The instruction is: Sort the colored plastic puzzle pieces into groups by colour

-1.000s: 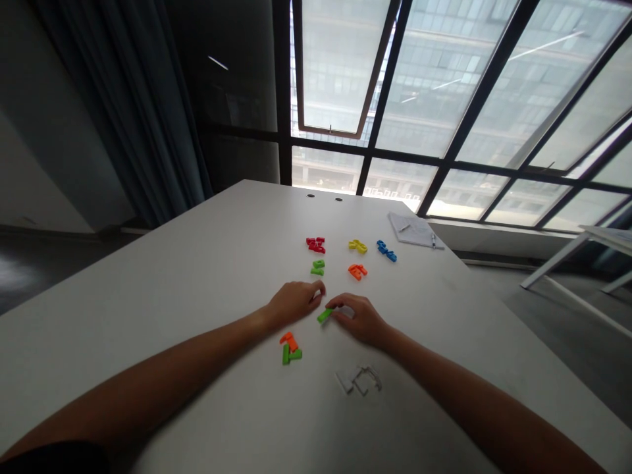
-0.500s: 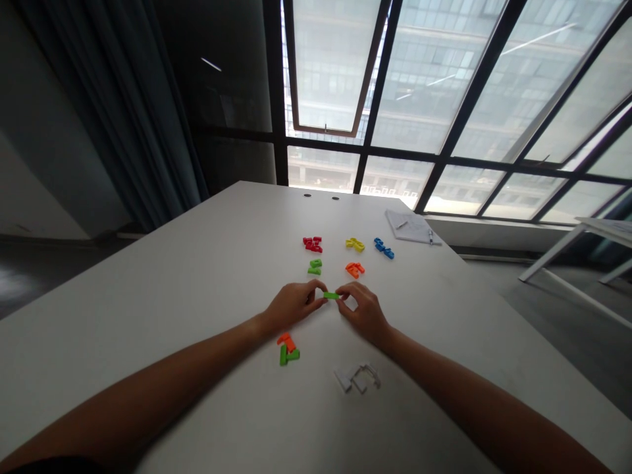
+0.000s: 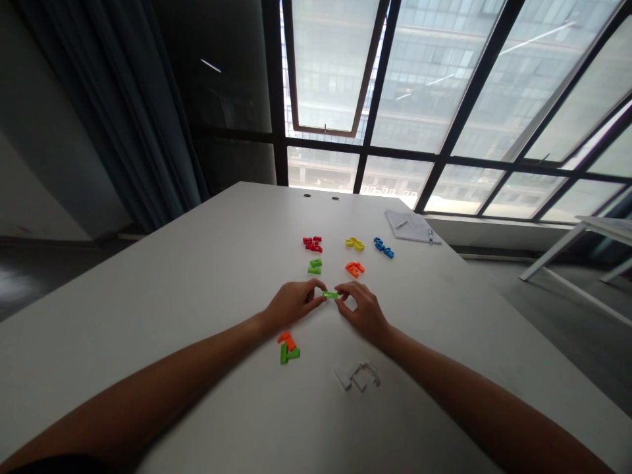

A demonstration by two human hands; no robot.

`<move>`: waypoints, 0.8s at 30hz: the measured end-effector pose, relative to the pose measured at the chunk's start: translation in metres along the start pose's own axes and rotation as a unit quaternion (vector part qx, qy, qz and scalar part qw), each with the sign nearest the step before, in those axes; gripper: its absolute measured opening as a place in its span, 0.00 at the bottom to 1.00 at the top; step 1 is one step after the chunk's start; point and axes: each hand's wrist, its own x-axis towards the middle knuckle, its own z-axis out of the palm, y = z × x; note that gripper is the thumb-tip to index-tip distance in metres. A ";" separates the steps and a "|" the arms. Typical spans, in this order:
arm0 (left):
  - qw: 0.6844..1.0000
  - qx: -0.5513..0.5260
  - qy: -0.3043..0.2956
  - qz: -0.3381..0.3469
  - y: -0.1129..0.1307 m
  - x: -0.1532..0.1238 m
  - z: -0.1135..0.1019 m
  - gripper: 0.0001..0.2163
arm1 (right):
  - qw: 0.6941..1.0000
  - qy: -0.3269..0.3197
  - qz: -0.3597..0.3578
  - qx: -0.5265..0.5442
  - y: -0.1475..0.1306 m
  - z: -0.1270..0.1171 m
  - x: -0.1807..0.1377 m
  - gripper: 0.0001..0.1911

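Note:
A small bright green block [image 3: 330, 295] is pinched at its two ends between my hands, over the middle of the white table [image 3: 222, 263]. My left hand [image 3: 295, 302] has thumb and forefinger closed on its left end. On its right end are the thumb and fingers of my right hand [image 3: 364, 308]. Just beyond lie green pieces [image 3: 315, 266] and a cluster of orange pieces [image 3: 354, 268]. Nearer to me, by my left forearm, orange and green pieces [image 3: 289, 349] lie together. White-grey angular pieces [image 3: 358, 377] rest beside my right forearm.
Farther back sit small groups of red pieces [image 3: 313, 244], yellow pieces [image 3: 354, 244] and blue pieces [image 3: 384, 247]. Papers [image 3: 412, 226] with a pen [image 3: 430, 236] lie at the table's right edge. Two dark round fittings [image 3: 307, 195] are at the far edge, before the windows.
The green block has tilted slightly between my fingers, and its top face now shows a light glint. Both hands stay almost in place; the loose pieces have not moved.

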 end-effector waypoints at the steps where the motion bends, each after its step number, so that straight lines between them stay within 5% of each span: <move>1: 1.000 0.003 0.000 0.000 0.000 0.000 0.000 0.13 | 1.000 -0.002 0.001 0.000 0.000 0.000 0.000 0.12; 10: 0.998 0.064 0.013 -0.022 -0.004 0.005 -0.003 0.12 | 0.998 -0.045 0.044 -0.013 0.003 0.002 -0.001 0.21; 14: 0.988 0.128 0.012 -0.090 -0.017 0.013 -0.011 0.13 | 0.992 -0.092 0.078 -0.022 0.004 0.004 -0.001 0.25; 18: 0.975 0.154 0.018 -0.158 -0.023 0.015 -0.014 0.17 | 0.988 -0.125 0.084 -0.023 0.004 0.005 -0.001 0.22; 24: 0.975 0.191 -0.004 -0.116 -0.022 0.012 -0.010 0.17 | 0.985 -0.166 0.010 -0.034 -0.002 0.000 0.000 0.12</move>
